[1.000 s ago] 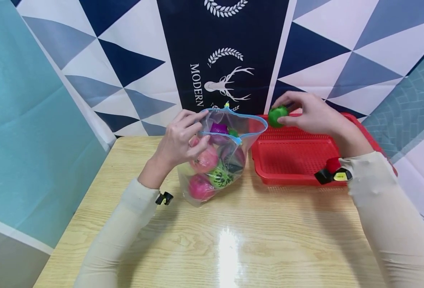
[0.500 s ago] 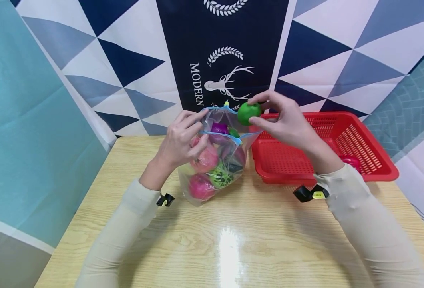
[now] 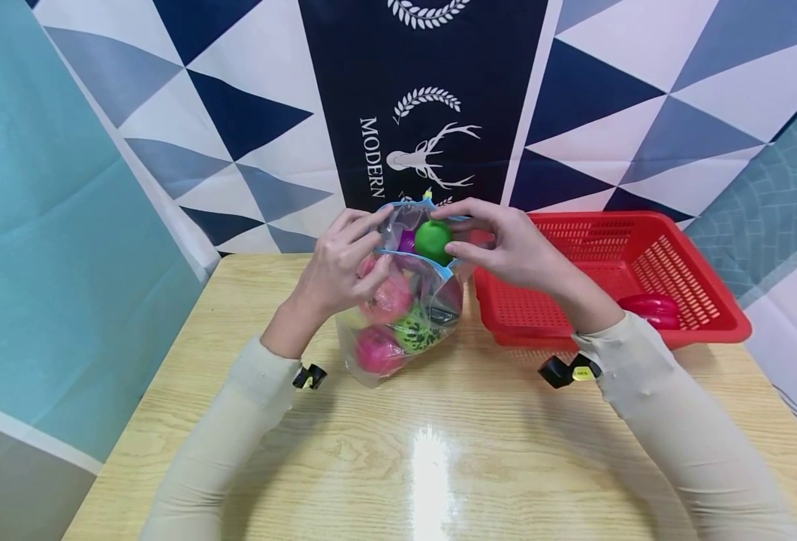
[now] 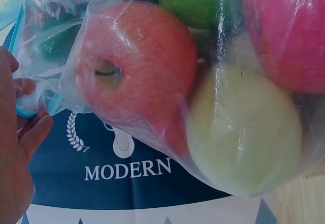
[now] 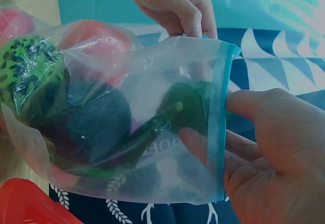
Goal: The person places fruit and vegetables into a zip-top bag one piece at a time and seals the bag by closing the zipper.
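Note:
A clear zip bag with a blue rim point(image 3: 412, 256) stands on the table, packed with fruit and vegetables. My left hand point(image 3: 340, 259) pinches the left side of its rim. Inside the bag mouth, my right hand point(image 3: 513, 248) holds a round green fruit point(image 3: 432, 242) between fingers and thumb. Through the plastic in the left wrist view show a red apple point(image 4: 147, 56), a pale round fruit point(image 4: 244, 132) and a pink one point(image 4: 289, 31). A dark-speckled green ball-like item point(image 3: 417, 334) and something purple point(image 3: 407, 240) are also in the bag.
A red slotted basket point(image 3: 716, 300) stands to the right of the bag, with a glossy red item point(image 3: 651, 308) at its right end. The wooden table point(image 3: 371, 458) reaches a patterned cloth backdrop point(image 3: 263, 98) behind and a teal cloth point(image 3: 67, 225) at left.
My right hand has carried the green fruit leftward from above the basket and down into the bag mouth. My left hand stays at the rim.

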Action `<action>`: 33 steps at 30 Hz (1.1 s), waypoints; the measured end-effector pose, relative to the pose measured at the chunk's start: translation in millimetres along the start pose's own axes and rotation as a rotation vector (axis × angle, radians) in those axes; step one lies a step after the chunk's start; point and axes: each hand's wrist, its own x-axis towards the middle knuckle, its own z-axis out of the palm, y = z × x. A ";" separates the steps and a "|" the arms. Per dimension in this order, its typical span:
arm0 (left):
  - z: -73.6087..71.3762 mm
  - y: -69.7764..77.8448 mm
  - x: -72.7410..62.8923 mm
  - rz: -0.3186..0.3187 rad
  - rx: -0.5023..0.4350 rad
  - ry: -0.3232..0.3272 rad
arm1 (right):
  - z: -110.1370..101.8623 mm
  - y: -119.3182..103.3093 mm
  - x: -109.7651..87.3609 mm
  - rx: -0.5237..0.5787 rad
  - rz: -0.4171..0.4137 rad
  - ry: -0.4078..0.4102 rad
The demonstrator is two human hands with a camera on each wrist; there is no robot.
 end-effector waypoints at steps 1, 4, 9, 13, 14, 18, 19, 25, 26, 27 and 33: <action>0.2 0.1 0.1 -0.001 -0.002 -0.001 | -0.2 -0.1 0.1 0.002 0.001 0.000; 0.6 0.2 -0.3 -0.002 -0.007 -0.002 | -0.7 -1.4 -0.2 0.009 0.000 0.003; 0.7 0.1 -1.7 -0.002 -0.012 -0.002 | -2.6 -0.5 -3.8 -0.021 -0.015 0.015; 1.0 -0.1 -2.2 0.004 -0.013 0.003 | -10.9 1.8 -13.2 -0.027 0.007 0.064; 1.2 -0.3 -2.4 0.005 -0.013 0.005 | -14.3 3.1 -16.2 -0.026 0.010 0.082; 1.5 -0.7 -2.8 0.008 -0.012 0.009 | -29.6 8.3 -27.4 -0.031 -0.003 0.185; 1.3 -0.6 -2.6 0.007 -0.013 0.008 | -33.7 10.0 -29.5 -0.048 -0.018 0.207; -0.6 0.3 -0.8 0.006 -0.015 0.000 | -59.4 17.8 -38.9 -0.221 0.034 0.238; -0.7 0.2 -0.5 0.009 -0.015 0.002 | -65.7 19.5 -39.4 -0.259 0.067 0.203; -0.7 0.1 -0.2 0.012 -0.017 0.003 | -72.5 21.9 -39.3 -0.299 0.106 0.153; 0.8 0.6 0.2 0.034 -0.027 0.005 | -112.5 44.0 -42.1 -0.453 0.296 -0.245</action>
